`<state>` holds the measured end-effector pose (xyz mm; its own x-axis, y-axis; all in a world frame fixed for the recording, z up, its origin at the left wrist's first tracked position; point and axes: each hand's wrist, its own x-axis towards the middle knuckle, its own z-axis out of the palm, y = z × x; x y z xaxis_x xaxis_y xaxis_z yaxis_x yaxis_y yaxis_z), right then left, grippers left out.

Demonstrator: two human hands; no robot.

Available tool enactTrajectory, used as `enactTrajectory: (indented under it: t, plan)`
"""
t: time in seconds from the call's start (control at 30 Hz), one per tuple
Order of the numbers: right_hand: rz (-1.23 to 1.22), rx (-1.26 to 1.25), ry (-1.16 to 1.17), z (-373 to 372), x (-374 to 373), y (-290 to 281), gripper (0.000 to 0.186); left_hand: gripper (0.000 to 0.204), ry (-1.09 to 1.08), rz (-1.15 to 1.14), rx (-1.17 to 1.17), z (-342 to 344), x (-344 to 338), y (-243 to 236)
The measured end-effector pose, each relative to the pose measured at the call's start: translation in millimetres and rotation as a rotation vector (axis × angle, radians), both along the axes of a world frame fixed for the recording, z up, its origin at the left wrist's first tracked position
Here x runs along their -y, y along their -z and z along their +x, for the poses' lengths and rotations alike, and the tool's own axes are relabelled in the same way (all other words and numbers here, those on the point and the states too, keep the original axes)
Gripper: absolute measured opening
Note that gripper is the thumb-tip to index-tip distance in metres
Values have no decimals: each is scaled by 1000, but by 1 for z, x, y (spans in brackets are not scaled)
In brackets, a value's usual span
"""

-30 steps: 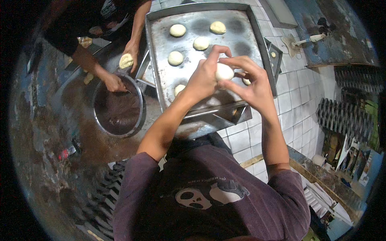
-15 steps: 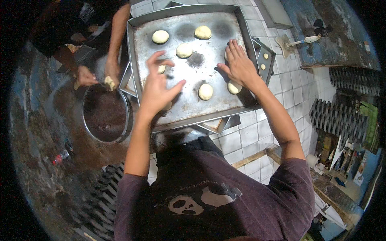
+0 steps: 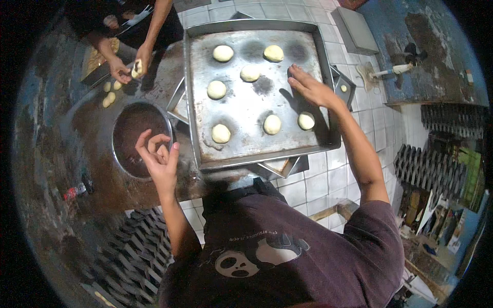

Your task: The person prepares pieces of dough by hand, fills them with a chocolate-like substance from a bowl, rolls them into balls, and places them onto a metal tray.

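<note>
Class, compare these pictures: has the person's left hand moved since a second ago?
Yes. The left hand has left the metal baking tray, swinging left and toward the person; it is now open, empty, beside the round bowl of dark filling.

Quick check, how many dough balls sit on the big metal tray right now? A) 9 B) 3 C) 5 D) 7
D: seven pale dough balls lie spread on the metal tray, with the right hand resting on its surface near the far side.

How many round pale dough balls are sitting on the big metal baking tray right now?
7 round pale dough balls on the grey metal baking tray: two at the far edge, two mid-tray, three along the near row. The right hand may hide another.
</note>
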<state>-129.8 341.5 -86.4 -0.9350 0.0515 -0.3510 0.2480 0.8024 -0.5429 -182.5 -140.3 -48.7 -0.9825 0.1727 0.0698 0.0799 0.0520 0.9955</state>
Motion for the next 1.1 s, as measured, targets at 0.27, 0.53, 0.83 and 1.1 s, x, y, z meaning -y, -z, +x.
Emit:
enactTrajectory:
  t: [0.27,0.53,0.83,1.1]
  plan:
    - [670,-305,-400,-107,18,3,44,61,-11,13,76,13,9,-30]
    - [-311,177,-158,-126,46,-62,30,48,122,285,268,17,45,-12]
    - [-618,-281,44,-40,395,-120,25,57,-88,226,107,-20,56,-35]
    - [-717,-820,431,-59,543,-89,25,59,-331,531,300,-32,134,-63]
